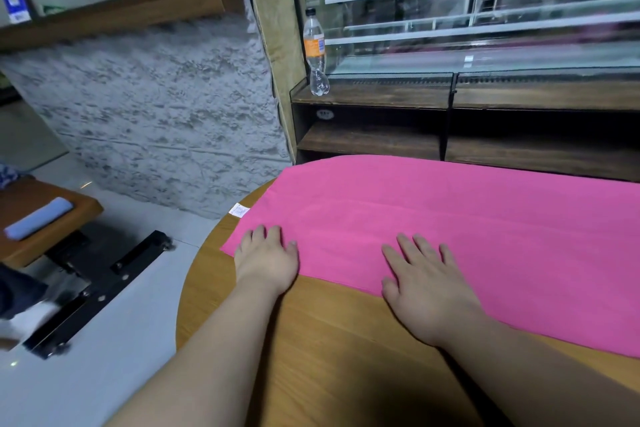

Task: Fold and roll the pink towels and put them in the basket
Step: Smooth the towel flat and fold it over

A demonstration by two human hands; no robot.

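A bottle (314, 48) stands on a shelf (381, 99) beside a glass case (485, 10). A blue roll (38, 218) lies on a stool (34, 194) at left.

No legible text anywhere

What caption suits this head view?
Left hand and right hand rest on a pink towel on a wooden table.

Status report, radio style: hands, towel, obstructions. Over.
Left hand and right hand open, flat on near edge of pink towel. Towel unrolled on wooden table. Nothing else on towel.
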